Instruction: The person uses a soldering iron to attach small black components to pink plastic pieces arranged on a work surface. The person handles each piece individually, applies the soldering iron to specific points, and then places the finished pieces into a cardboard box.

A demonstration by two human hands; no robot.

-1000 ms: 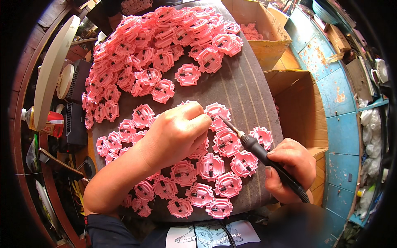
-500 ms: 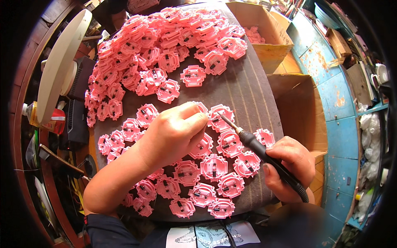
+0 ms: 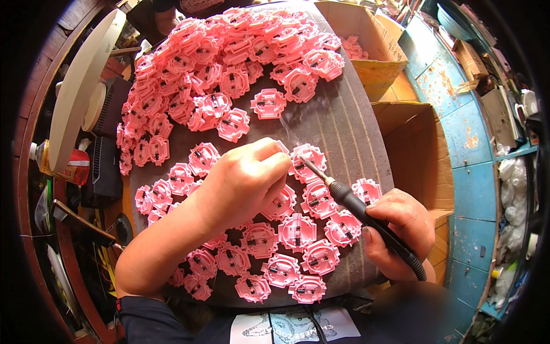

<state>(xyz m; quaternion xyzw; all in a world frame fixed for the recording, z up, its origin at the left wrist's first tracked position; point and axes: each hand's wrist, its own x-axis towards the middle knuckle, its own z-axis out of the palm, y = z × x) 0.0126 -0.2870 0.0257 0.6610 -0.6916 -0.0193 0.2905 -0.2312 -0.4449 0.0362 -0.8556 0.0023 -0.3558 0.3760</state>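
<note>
My right hand (image 3: pixel 405 226) is closed round the black handle of a soldering iron (image 3: pixel 350 200). The iron's metal tip rests at a pink plastic part (image 3: pixel 312 155) with small black pieces in its middle, and a thin wisp of smoke rises just above. Beside that part, my left hand (image 3: pixel 243 178) is pinched, fingertips close to the part's left edge; whatever it grips is too small or hidden to name. Several similar pink parts (image 3: pixel 297 232) lie spread over the near half of the grey striped surface (image 3: pixel 344 129), some covered by my left forearm.
A large heap of pink parts (image 3: pixel 229 51) fills the far side. On the right stand two cardboard boxes, the nearer (image 3: pixel 421 155) and the farther (image 3: pixel 372 69), which holds pink pieces. A pale round disc-like object (image 3: pixel 86 86) rises at the left, near a red-labelled container (image 3: pixel 77 166).
The iron's tip has shifted slightly left and down on the same pink part. Smoke now drifts up from there. My left hand has barely moved.
</note>
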